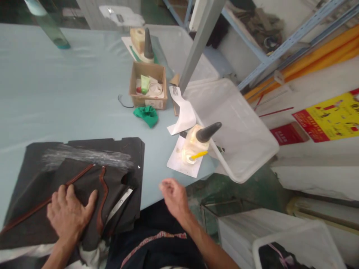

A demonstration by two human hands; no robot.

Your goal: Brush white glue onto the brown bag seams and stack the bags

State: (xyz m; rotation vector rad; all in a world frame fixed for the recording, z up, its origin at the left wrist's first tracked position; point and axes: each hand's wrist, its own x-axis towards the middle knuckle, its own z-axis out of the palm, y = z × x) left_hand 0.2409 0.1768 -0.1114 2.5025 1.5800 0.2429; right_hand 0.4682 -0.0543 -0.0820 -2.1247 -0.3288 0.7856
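Note:
My left hand [70,211] lies flat with spread fingers on a dark fabric piece [75,179] with brown trim strips [103,194]. The fabric rests on a black board [134,153] at the lower left. A white strip with small holes [120,203] lies to the right of that hand. My right hand [174,196] hovers near the table edge, its fingers curled together; whether anything small is between them is hidden. Above it, a glue bottle [190,144] with a black nozzle and a yellow piece stands on a white card [179,160].
A cardboard box [134,87] of small items and a green cloth [147,115] are on the table [70,101]. Farther back are a second bottle [148,48] and a clear bottle [52,30]. A white bin [238,127] and a grey post [199,45] stand right.

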